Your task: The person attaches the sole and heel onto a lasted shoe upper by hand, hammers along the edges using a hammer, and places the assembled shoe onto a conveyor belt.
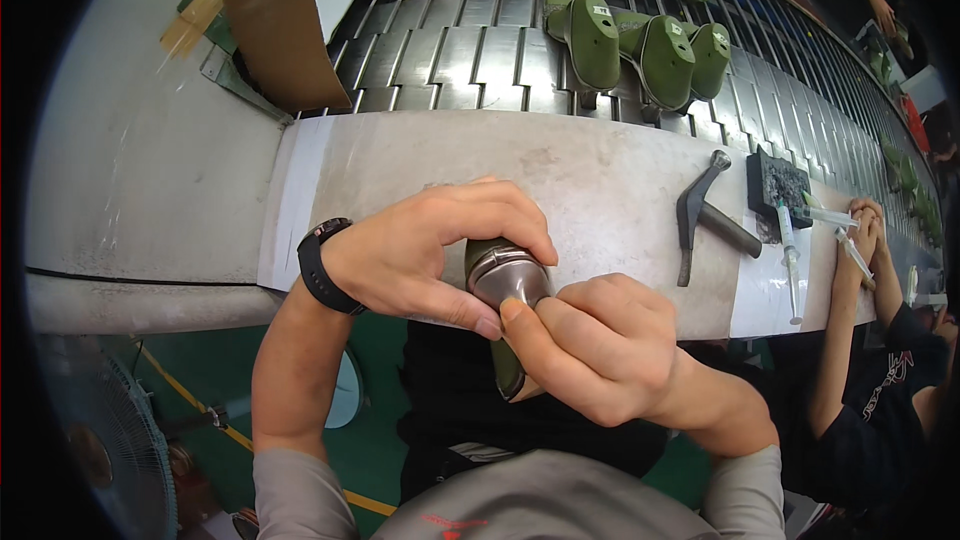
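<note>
Near the front edge of the worktable, a glossy grey-brown shoe upper [512, 282] sits over a green shoe last [507, 368] whose lower part hangs past the edge. My left hand [440, 255] curves round it from the left, fingers over the far side and thumb on the near side. From the right, my right hand [605, 345] is closed, thumb and bent fingers pinching the upper close to my left thumb. Whether a small piece lies between those fingertips is hidden. To the right on the table lies a hammer [712, 215] with a dark handle.
Beyond the worktable [600, 170], several green lasts [592, 45] stand on a metal slat conveyor [430, 60]. A black block [778, 185] and syringes [789, 265] lie at right, beside a co-worker's clasped hands [868, 225]. Cardboard [283, 40] stands at back left; a fan [115, 440] is below left.
</note>
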`<state>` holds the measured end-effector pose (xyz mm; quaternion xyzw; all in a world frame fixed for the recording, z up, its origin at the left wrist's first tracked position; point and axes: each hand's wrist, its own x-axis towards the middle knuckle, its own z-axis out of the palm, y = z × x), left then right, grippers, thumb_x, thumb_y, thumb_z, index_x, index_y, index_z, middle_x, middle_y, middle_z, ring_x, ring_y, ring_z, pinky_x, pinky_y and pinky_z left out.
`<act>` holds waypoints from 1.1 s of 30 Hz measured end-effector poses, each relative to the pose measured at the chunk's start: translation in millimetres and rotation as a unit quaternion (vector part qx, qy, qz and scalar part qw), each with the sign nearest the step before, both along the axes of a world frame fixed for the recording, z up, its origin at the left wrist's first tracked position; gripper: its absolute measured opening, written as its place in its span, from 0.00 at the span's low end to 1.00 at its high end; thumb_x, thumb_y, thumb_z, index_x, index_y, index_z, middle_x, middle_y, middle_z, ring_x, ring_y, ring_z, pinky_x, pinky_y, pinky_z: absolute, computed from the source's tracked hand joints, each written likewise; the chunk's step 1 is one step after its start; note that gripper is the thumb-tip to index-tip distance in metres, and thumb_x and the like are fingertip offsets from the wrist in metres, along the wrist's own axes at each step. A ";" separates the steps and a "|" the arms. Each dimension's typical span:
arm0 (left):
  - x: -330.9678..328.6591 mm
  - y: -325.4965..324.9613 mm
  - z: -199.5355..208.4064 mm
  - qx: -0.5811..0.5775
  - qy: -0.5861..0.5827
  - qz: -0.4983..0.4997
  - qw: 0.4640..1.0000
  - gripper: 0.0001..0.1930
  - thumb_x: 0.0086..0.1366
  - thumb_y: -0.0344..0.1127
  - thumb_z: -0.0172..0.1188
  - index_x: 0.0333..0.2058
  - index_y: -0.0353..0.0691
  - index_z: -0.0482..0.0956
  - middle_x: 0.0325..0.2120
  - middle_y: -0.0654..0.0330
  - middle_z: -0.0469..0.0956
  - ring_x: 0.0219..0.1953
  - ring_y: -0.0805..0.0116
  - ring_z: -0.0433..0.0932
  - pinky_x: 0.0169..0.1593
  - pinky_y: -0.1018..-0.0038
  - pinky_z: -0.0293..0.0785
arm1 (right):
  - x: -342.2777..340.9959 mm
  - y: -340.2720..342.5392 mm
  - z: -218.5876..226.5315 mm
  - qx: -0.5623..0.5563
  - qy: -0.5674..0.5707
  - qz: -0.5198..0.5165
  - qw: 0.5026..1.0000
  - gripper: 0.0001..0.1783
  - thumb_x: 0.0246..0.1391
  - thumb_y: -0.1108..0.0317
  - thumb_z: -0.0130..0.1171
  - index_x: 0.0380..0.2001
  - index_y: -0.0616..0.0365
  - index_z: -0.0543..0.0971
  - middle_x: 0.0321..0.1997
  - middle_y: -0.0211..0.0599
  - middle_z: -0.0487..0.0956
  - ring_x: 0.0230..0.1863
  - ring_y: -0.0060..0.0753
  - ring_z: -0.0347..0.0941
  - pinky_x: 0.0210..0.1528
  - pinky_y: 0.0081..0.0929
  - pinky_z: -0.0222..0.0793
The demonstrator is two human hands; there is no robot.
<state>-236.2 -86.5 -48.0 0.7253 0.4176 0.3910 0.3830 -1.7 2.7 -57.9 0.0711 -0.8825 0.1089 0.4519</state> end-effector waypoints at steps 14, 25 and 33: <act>17.1 8.7 -17.8 -0.047 -0.088 0.116 0.988 0.33 0.76 0.59 0.58 0.60 0.32 0.79 0.52 0.52 0.81 0.58 0.58 0.76 0.66 0.65 0.69 | -10.3 38.0 -8.1 -0.028 -0.023 0.013 0.999 0.20 0.43 0.70 0.74 0.42 0.64 0.86 0.30 0.31 0.77 0.27 0.32 0.74 0.26 0.30 0.71; 29.8 38.6 -52.1 0.030 -0.114 0.189 0.975 0.31 0.82 0.61 0.50 0.56 0.33 0.79 0.45 0.60 0.82 0.48 0.74 0.79 0.55 0.74 0.75 | -18.6 59.5 -3.0 -0.158 -0.092 -0.022 0.983 0.17 0.42 0.78 0.80 0.38 0.58 0.87 0.29 0.34 0.81 0.28 0.36 0.78 0.30 0.32 0.74; 17.7 57.9 -46.6 -0.004 -0.170 0.162 0.972 0.32 0.77 0.64 0.58 0.54 0.35 0.80 0.43 0.60 0.81 0.48 0.73 0.79 0.54 0.72 0.76 | -25.8 70.8 -4.3 -0.065 -0.042 -0.055 0.995 0.19 0.43 0.77 0.80 0.41 0.59 0.85 0.32 0.36 0.83 0.30 0.37 0.80 0.32 0.33 0.75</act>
